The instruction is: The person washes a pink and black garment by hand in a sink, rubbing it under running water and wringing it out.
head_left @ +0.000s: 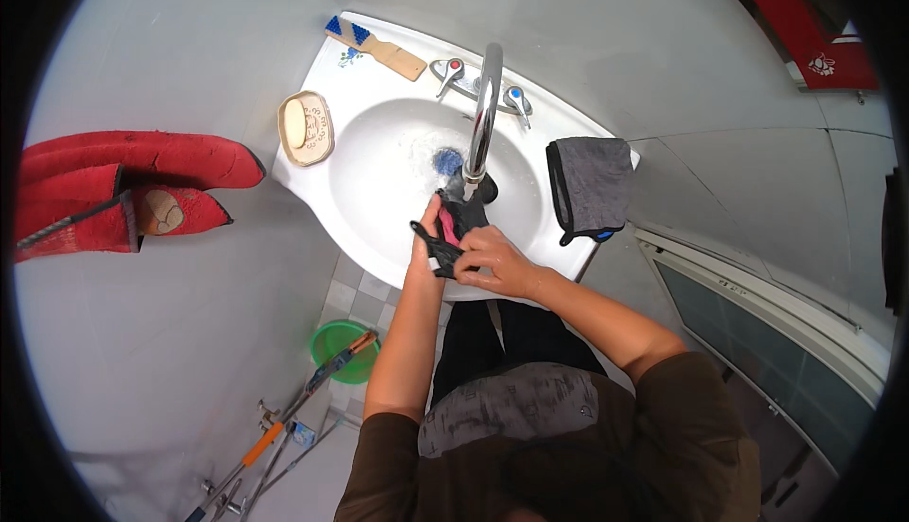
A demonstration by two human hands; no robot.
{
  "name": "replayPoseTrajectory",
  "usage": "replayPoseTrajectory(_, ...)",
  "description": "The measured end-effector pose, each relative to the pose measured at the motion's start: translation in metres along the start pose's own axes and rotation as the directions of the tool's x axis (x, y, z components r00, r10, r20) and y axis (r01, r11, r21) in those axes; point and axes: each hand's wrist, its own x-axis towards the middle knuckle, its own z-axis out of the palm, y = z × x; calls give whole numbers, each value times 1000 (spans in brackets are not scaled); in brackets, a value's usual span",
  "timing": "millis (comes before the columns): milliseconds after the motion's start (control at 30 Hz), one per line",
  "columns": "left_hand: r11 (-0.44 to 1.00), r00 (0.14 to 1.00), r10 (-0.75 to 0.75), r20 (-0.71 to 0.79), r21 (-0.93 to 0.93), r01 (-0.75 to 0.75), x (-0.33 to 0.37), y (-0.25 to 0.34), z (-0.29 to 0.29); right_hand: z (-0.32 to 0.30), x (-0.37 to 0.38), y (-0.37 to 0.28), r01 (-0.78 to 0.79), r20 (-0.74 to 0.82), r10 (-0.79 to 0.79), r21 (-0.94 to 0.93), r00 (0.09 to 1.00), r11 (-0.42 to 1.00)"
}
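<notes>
My left hand grips a wet black cloth piece with a pink part and a strap-like end. I cannot make out its exact kind. It hangs over the front of the white washbasin, its far end right beneath the curved chrome tap. My right hand has its fingers bent and closed on the near end of the same piece. Water with some froth lies in the bowl, around a blue round patch near the drain.
On the basin's rim lie a wooden brush with blue bristles, a soap dish with a bar of soap, and a folded grey cloth. Red towels hang at left. Below are a green tub and long-handled tools.
</notes>
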Motion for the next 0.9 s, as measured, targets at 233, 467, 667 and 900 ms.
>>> replayPoseTrajectory(233, 901, 937, 313, -155, 361, -242, -16, 11, 22, 1, -14, 21, -521, -203, 633, 411, 747, 748)
replayPoseTrajectory(467, 786, 951, 306, 46, 551, -279, -47, 32, 67, -3, 34, 64, -467, -216, 777, 694, 592, 549)
replayPoseTrajectory(667, 793, 903, 391, 180, 432, -430, -70, 51, 91, 0, 7, 110, -553, -155, 572, 152, 805, 819)
replayPoseTrajectory(900, 868, 913, 322, 252, 306, -391, -62, 43, 93, 3, 40, 85, -642, 121, 730, 586, 673, 495)
